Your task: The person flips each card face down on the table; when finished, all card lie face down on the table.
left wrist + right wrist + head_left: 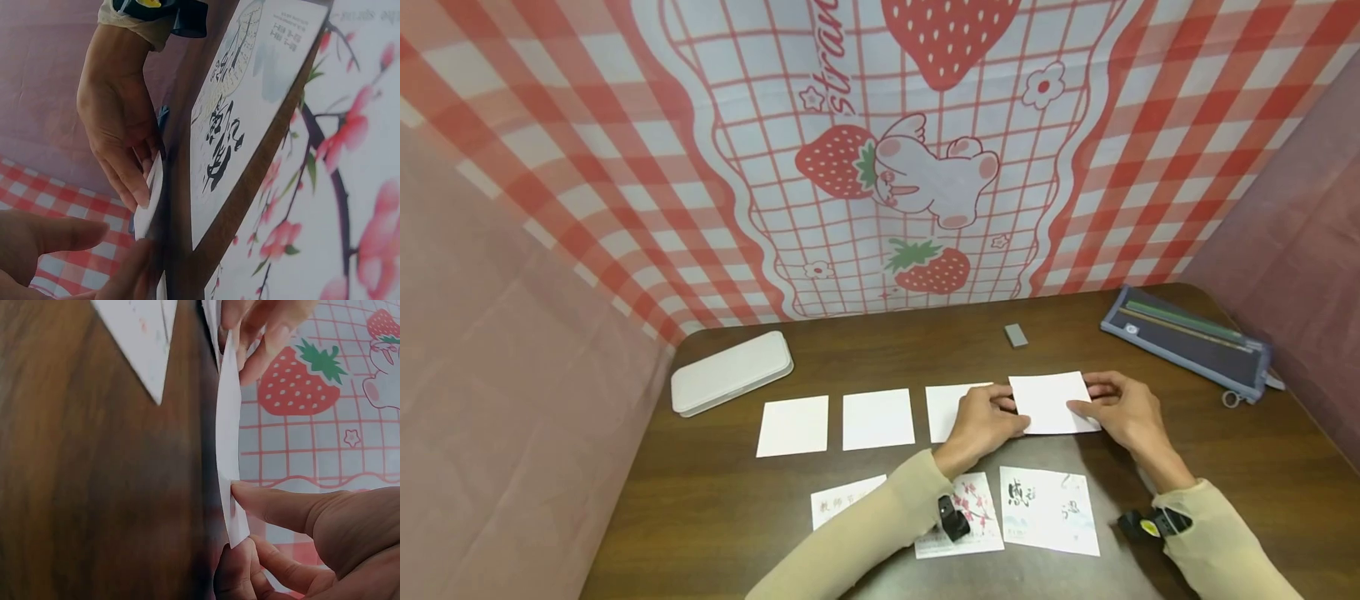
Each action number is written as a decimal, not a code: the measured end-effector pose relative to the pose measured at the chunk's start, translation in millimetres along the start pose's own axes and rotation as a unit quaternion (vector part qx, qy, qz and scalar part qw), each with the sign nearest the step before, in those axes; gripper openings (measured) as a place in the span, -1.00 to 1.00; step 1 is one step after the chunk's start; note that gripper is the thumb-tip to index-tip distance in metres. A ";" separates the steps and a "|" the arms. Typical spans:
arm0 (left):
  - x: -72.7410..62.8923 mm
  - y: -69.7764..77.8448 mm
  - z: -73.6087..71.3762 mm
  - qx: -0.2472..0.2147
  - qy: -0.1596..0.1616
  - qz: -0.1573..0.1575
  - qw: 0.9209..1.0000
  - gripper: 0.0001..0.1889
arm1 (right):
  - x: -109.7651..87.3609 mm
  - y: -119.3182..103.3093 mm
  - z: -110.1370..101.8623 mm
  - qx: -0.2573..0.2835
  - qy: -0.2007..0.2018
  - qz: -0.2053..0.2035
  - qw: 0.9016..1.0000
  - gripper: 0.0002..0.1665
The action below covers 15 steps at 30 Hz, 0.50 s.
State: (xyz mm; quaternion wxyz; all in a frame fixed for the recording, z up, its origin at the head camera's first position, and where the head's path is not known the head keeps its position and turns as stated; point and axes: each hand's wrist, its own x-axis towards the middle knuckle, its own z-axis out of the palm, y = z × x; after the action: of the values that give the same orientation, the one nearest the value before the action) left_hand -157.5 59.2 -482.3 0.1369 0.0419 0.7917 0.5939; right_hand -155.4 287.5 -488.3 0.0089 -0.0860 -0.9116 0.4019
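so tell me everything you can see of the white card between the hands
The white card is thin, four-sided and looks like stiff paper, its face in the head view blank. It looks slightly bowed and appears raised off the table, right of three blank-faced cards. The right hand pinches its right side; the left hand touches its left edge. Its other face is unclear.
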 end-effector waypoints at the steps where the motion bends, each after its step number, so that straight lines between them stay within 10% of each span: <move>1: -0.4 -0.2 -0.1 0.011 0.000 0.002 1.000 -0.46 | 0.3 0.6 0.2 -0.007 0.003 -0.008 1.000 -0.35; 15: -9.0 8.1 -0.4 0.063 -0.014 -0.007 0.998 -0.39 | -1.6 1.4 6.1 -0.046 0.017 -0.030 0.998 -0.35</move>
State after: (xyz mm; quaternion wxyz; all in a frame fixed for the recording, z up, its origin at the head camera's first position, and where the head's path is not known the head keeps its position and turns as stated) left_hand -149.8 59.1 -472.9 0.1489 0.0532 0.8259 0.5412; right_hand -154.1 283.6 -493.4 0.0327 -0.0659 -0.9310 0.3575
